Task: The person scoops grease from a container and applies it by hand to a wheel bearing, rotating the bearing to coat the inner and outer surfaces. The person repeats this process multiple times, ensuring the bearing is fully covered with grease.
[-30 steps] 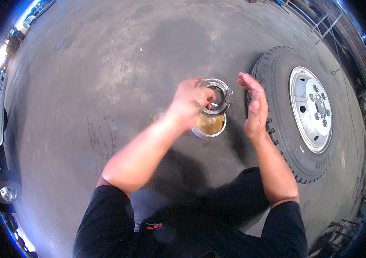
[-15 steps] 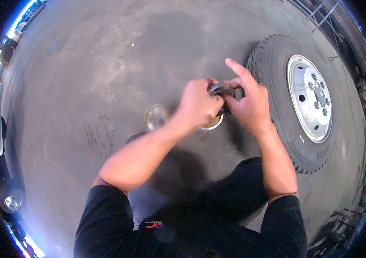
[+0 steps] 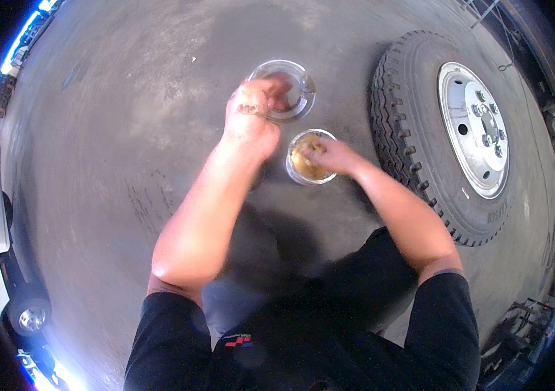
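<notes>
My left hand [image 3: 251, 114] is closed on a clear, round, lid-like piece [image 3: 300, 104] with a pale rim. Its fingers look blurred and dim within the circle. My right hand [image 3: 336, 156] reaches over the rim of a clear round tub [image 3: 295, 172], lower and to the right. Its fingertips overlap a yellowish mass [image 3: 302, 163] inside, too smeared to show whether they are closed on anything. The dark ring-shaped part seen before is out of sight.
Right of my hands, a large truck tyre [image 3: 398, 117] surrounds a silver bolted wheel [image 3: 453, 91]. Around me is a grey, stained concrete floor [image 3: 114, 130]. A vehicle wheel [image 3: 33, 318] shows at the far left edge, and metal frame pieces [image 3: 518, 332] at the lower right.
My hands, together at a dark ring-shaped part before, are now apart. The left has moved forward and left, with the clear piece there; the right has come down to the tub.
</notes>
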A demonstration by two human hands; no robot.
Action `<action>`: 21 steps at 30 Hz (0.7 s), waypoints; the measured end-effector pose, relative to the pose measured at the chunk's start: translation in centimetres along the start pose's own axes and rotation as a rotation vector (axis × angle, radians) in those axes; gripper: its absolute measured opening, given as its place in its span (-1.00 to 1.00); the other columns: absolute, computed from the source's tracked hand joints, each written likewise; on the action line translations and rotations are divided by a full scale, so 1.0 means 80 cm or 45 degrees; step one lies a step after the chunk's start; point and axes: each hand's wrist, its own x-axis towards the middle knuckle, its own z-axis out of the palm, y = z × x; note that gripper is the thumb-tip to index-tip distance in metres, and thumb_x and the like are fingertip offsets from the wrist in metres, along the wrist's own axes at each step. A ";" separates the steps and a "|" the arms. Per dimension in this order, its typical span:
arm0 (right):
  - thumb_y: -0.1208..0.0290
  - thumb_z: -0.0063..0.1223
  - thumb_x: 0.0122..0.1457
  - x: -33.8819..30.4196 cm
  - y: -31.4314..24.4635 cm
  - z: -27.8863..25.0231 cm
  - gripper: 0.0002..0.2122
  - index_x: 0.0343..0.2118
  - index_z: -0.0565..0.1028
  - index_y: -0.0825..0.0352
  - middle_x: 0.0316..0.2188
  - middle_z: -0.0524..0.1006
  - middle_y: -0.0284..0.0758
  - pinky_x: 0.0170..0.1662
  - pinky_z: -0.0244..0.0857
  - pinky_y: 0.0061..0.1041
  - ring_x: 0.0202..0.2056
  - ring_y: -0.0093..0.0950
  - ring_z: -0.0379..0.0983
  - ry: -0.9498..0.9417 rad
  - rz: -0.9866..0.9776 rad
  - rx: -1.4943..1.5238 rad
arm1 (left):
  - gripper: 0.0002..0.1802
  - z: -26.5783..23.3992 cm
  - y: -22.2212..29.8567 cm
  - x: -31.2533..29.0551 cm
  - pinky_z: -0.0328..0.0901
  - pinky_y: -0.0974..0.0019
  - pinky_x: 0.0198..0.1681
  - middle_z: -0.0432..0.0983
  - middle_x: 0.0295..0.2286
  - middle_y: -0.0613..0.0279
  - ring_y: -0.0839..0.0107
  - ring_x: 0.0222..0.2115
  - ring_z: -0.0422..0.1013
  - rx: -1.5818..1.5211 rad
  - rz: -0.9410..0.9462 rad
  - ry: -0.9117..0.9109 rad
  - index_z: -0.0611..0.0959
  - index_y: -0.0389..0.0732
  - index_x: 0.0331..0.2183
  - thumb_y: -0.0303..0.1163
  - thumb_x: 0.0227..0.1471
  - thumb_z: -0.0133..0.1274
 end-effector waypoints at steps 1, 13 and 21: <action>-0.33 -0.01 0.00 0.020 0.026 0.033 -0.15 0.04 0.38 0.49 -0.06 0.47 0.04 0.06 0.25 -0.35 -0.01 -0.19 0.43 0.088 0.076 -0.003 | -0.79 0.005 -0.001 0.003 0.25 0.37 -0.33 0.46 -0.44 0.18 0.42 -0.45 0.31 0.024 -0.007 0.007 0.58 -0.33 -0.35 -0.61 -0.17 0.02; -0.17 0.35 -0.27 0.120 0.055 0.109 -0.05 0.09 0.31 0.53 0.06 0.39 -0.15 0.07 0.22 -0.35 0.06 -0.32 0.34 -0.566 0.594 0.323 | -0.94 0.036 0.021 -0.013 0.26 0.36 -0.29 0.37 -0.54 0.25 0.41 -0.48 0.29 1.135 0.141 -0.026 0.55 -0.30 -0.47 -0.55 -0.06 -0.02; 0.17 0.21 -0.04 0.168 0.132 0.167 -0.58 -0.11 0.48 0.25 -0.11 0.46 -0.29 0.09 0.18 -0.40 -0.01 -0.40 0.34 -0.308 0.283 0.880 | -0.94 0.010 -0.001 0.009 0.24 0.34 -0.28 0.38 -0.54 0.25 0.42 -0.48 0.26 0.334 -0.040 -0.020 0.55 -0.29 -0.49 -0.54 -0.07 -0.01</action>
